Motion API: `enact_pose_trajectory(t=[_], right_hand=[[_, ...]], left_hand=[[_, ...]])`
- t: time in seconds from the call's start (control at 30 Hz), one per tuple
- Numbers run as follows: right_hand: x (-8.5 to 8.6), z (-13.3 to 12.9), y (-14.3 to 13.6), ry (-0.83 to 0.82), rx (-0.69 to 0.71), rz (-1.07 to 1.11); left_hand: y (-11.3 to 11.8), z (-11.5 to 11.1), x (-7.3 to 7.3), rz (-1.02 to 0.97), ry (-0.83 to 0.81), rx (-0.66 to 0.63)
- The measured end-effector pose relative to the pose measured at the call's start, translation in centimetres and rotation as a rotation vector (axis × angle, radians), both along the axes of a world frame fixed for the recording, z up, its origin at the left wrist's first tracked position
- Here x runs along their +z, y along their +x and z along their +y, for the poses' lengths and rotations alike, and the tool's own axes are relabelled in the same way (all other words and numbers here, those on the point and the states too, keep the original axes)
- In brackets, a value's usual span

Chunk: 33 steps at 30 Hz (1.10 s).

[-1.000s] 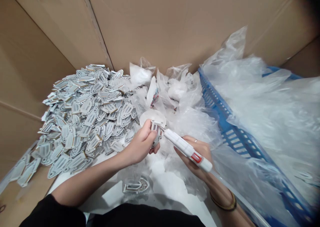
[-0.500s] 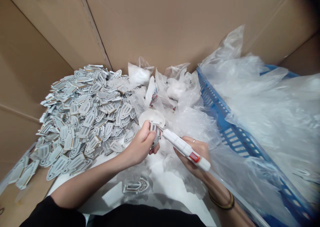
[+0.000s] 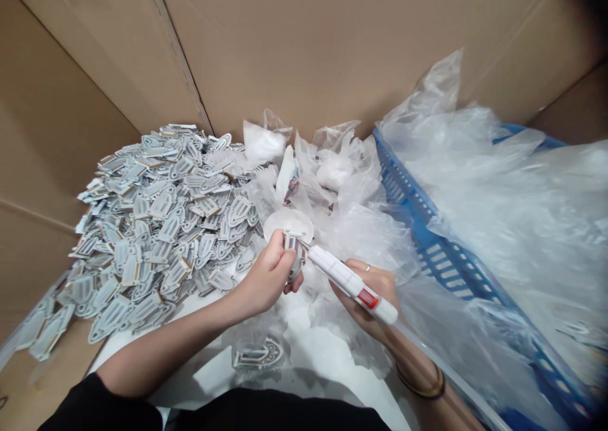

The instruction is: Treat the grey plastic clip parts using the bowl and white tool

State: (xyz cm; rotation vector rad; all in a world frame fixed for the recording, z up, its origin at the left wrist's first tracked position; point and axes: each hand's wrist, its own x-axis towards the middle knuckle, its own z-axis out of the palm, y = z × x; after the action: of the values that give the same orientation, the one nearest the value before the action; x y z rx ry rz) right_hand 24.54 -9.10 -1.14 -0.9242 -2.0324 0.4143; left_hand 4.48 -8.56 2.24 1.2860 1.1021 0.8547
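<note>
My left hand (image 3: 274,267) is closed around a small grey arch-shaped plate (image 3: 295,257) with slots, thumb on its face. Behind that plate's upper end lies a white round disc (image 3: 285,218). My right hand (image 3: 373,291) grips a thick white pen-shaped tool (image 3: 339,272) with a red patch and a thin metal tip. The tip meets the plate's upper right edge or lies very near it; contact cannot be made out. Some right fingers are hidden behind the tool. Below my hands, a similar ornate arch-shaped piece (image 3: 259,353) rests in clear plastic.
A large heap of similar grey plates (image 3: 161,222) lies at left. Clear plastic bags (image 3: 332,165) with white contents stand at the back middle. On the right, a blue basket (image 3: 446,260) overflows with clear bags (image 3: 532,209). Cardboard walls (image 3: 308,51) enclose the worktop.
The white tool has shifted very slightly left and up. My left hand and the plate stay practically in place.
</note>
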Motion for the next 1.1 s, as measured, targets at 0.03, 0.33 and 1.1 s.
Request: enact_pose_trajectory(t=[0.03, 0.33, 1.1], right_hand=[[0.01, 0.00, -0.01, -0.003, -0.003, 0.000], [-0.10, -0.03, 0.00, -0.004, -0.011, -0.001], [0.17, -0.01, -0.19, 0.011, -0.118, 0.091]], left_hand=[[0.01, 0.00, -0.03, 0.000, 0.002, 0.003], [-0.01, 0.12, -0.13, -0.010, 0.008, 0.006], [-0.15, 0.61, 0.82, -0.066, -0.028, -0.012]])
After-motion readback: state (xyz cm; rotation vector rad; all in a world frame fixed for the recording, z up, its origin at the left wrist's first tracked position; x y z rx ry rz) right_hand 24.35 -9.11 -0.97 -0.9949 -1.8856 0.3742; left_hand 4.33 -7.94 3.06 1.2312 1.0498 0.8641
